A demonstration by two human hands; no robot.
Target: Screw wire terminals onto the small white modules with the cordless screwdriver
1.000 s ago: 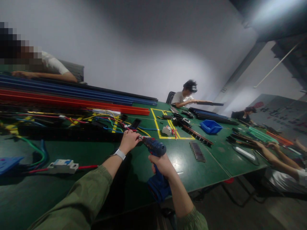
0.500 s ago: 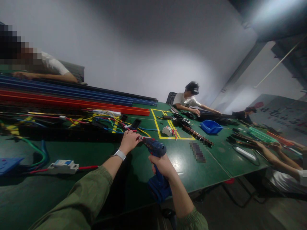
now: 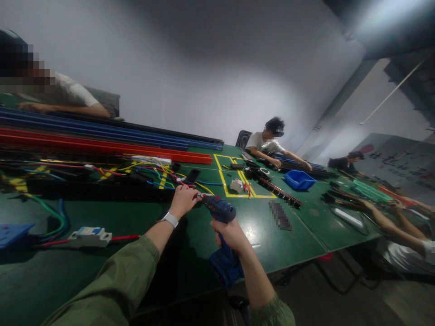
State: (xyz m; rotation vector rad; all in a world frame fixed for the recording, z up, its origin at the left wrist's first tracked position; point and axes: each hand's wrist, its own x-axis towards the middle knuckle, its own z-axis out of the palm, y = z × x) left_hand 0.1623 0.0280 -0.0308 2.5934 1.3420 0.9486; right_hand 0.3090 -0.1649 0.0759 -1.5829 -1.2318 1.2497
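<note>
My right hand (image 3: 233,233) is wrapped round the handle of a blue cordless drill (image 3: 220,209), its battery end hanging low near the table edge. The drill's nose points left, towards the fingertips of my left hand (image 3: 184,200). Those fingers are pinched together at the drill's tip; whatever lies between them is too small to make out. My left hand rests at the right end of a long black rail (image 3: 136,190). Coloured wires (image 3: 159,174) and a small black box (image 3: 193,175) lie just beyond it.
Red channels (image 3: 152,154) and blue channels (image 3: 136,135) lie across the back left. A circuit breaker (image 3: 91,236) with red wire sits at front left. Rightward are another breaker (image 3: 237,184), a blue bin (image 3: 299,179) and a dark flat object (image 3: 280,215). Several people work around the green table (image 3: 306,235).
My hands and the drill have hardly moved. The person across the table has shifted their hands over the dark strips, one arm reaching further to the right.
</note>
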